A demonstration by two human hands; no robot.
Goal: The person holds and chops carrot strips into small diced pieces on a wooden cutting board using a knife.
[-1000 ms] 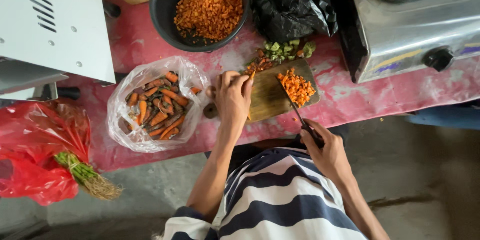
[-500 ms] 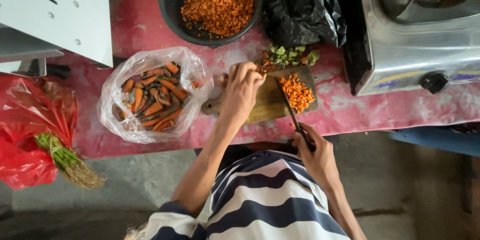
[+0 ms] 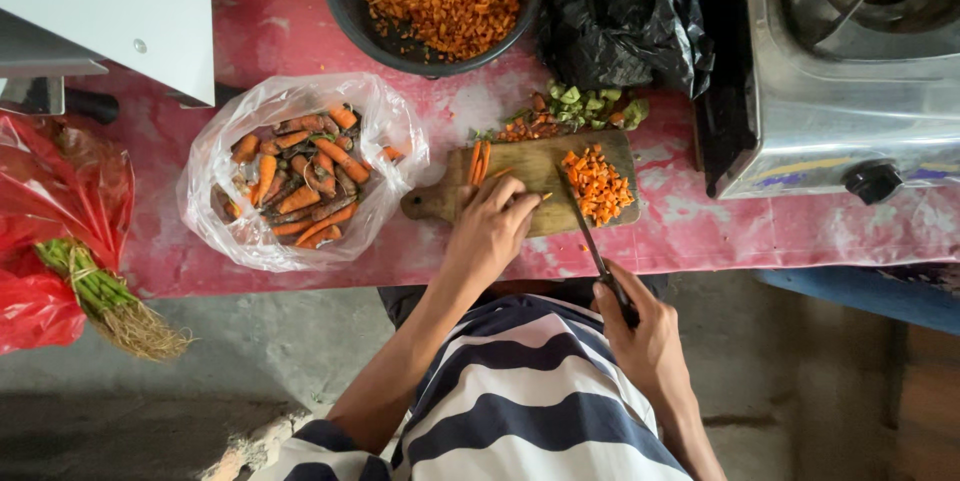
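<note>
— Head view first: what is seen on the wooden cutting board [image 3: 530,173]?

— Two or three carrot sticks [image 3: 480,161] are laid at the board's 10 o'clock corner, and a heap of diced carrot [image 3: 598,186] is piled toward 3 o'clock. The left hand [image 3: 492,231] is spread flat on the board's near edge, fingertips pressed just below the sticks; nothing is clamped in it.

— And the other hand?

— The right hand [image 3: 645,336] is closed around the dark handle of a knife [image 3: 592,241], held off the table's near side at about 5 o'clock from the board. The blade is angled up toward 11 o'clock, its tip reaching between the sticks and the diced heap.

— How much is judged to be done?

— A good deal, it seems. A black bowl [image 3: 440,1] at 12 o'clock from the board is well filled with diced carrot, and trimmings [image 3: 570,111] of green and orange are swept just past the board's far edge.

— What is judged to be left?

— The sticks on the board are not yet diced, the small heap is not yet moved off the board, and a clear plastic bag [image 3: 300,171] at 9 o'clock is seen to hold many whole small carrots. So a fair share appears to remain.

— What else is noted in this one view?

— A gas stove [image 3: 850,71] at 2 o'clock, a black bag [image 3: 620,11] at 1 o'clock, and a red bag [image 3: 50,231] with green stalks at far 9 o'clock, all on or beside the pink table [image 3: 700,231].
</note>
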